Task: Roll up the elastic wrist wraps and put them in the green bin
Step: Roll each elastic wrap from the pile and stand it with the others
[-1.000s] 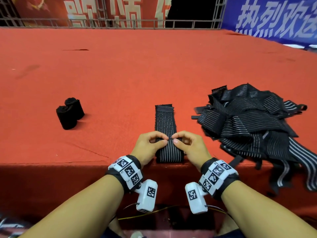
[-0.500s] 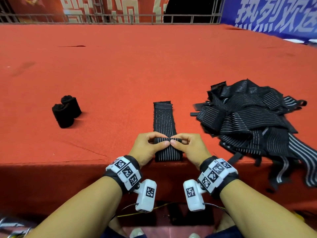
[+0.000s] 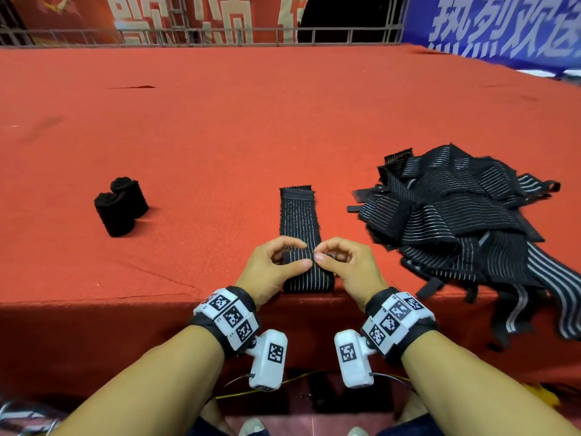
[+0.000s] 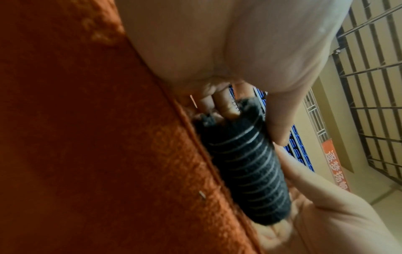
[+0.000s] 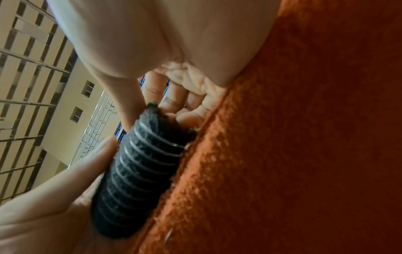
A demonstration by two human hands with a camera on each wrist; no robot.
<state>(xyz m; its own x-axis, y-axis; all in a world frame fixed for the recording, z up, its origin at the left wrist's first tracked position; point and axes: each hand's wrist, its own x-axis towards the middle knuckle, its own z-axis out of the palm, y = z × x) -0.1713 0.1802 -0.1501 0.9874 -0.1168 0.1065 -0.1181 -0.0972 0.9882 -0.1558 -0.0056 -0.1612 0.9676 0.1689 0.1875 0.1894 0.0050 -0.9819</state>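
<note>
A black wrist wrap with thin white stripes lies lengthwise on the red carpeted table, near its front edge. Part of it is wound into a small roll. My left hand pinches the roll's left half between thumb and fingers. On the right half, my right hand pinches it the same way, thumb tips almost touching. Flat wrap extends beyond the hands and a short piece shows below them. No green bin is in view.
A loose pile of unrolled striped wraps lies at the right, some ends hanging over the front edge. Two finished black rolls stand at the left. A metal railing and banners close off the far side.
The fingers have curled the wrap up from a flat fold into a rounder roll. Both hands stay at about the same spot near the front edge.
</note>
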